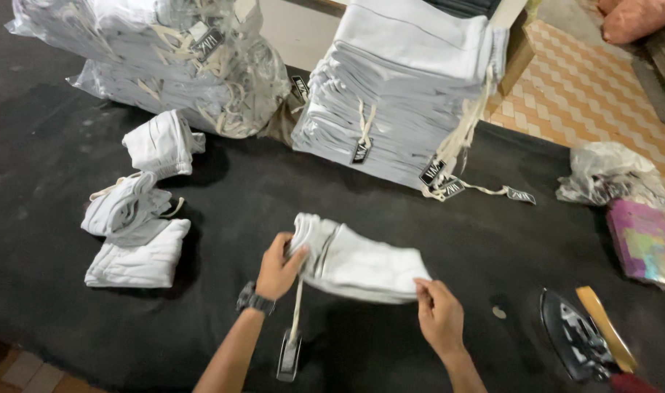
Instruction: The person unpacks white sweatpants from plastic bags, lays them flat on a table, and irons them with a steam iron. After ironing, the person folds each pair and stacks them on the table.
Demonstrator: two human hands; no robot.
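Observation:
A folded white garment [361, 260] lies on the black table [56, 145] just in front of me. My left hand [278, 266], with a dark watch on its wrist, grips the garment's left end. My right hand [438, 309] pinches its right lower corner. A cream drawstring with a dark hang tag [289, 356] dangles from the garment toward the near edge.
A tall stack of folded white garments [405, 94] with tags stands at the back centre. Bagged garments [165, 58] lie back left. Three loose folded pieces [140, 218] sit at left. A flat iron [576, 335] and a colourful box [645, 244] are at right.

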